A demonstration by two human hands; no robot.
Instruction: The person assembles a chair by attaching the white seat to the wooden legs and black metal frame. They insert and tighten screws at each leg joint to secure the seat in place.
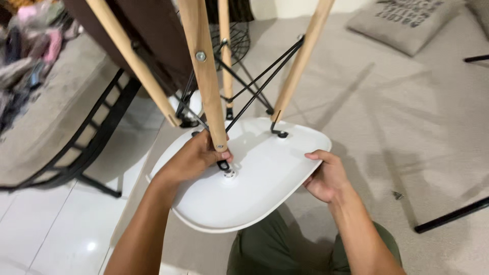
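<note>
Head view, only cam: a white chair seat lies upside down at centre frame, resting over the person's lap, w/ four wooden legs sticking up toward the top edge and black wire bracing crossing betw. them.

Left hand, centre-left: fingers curled in tight around the foot of the nearest wooden leg, right where it meets the seat. Thumb and fingertips pinch close at the black bracket just above the mounting hole; can't tell if a screw or small part sits betw. them, too small. Hand is closed, not spread.

Right hand, centre-right: fingers hooked over the seat's right rim, thumb on top of the white surface, the rest wrapped under the edge & out of sight. Narrow grip, holding the seat itself.

A bolt head shows partway up the near leg. Second bracket sits on the seat at the foot of the right-hand leg.

Around: grey carpet on the right, white floor tiles lower left, a black metal frame at left, a grey cushion upper right, a black bar lower right. Olive trousers at bottom centre.
</note>
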